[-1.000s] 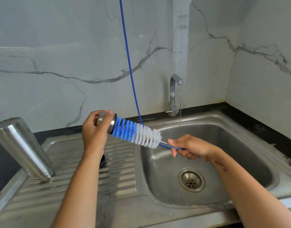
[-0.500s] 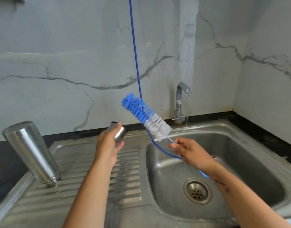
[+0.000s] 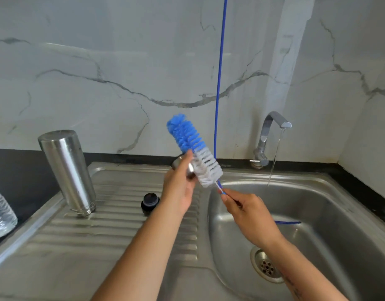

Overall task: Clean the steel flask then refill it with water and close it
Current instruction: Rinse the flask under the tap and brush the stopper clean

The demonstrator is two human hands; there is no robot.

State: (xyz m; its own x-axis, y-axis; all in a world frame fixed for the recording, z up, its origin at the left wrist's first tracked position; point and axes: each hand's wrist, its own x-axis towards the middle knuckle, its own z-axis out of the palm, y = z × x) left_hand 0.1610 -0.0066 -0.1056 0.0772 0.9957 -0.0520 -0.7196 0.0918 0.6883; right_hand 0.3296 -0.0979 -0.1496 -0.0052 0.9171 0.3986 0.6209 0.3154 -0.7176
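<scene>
The steel flask (image 3: 66, 170) stands upside down on the ribbed drainboard (image 3: 113, 231) at the left. My left hand (image 3: 179, 187) grips a small steel cap (image 3: 188, 167) above the drainboard's right end. My right hand (image 3: 243, 208) pinches the wire handle of a blue and white bottle brush (image 3: 193, 148). The brush's white bristles lie against the steel cap, its blue tip pointing up and left. A small black stopper (image 3: 150, 202) sits on the drainboard under my left hand.
The tap (image 3: 267, 137) runs a thin stream into the steel sink basin (image 3: 317, 205), whose drain (image 3: 266, 265) is at the lower right. A blue cord (image 3: 219, 72) hangs down the marble wall. A clear plastic bottle (image 3: 0, 213) stands at the far left edge.
The brush came out of the steel cap and swung upright. Now its white bristles rub the cap's outside. The view moved closer and tilted, uncovering the black stopper.
</scene>
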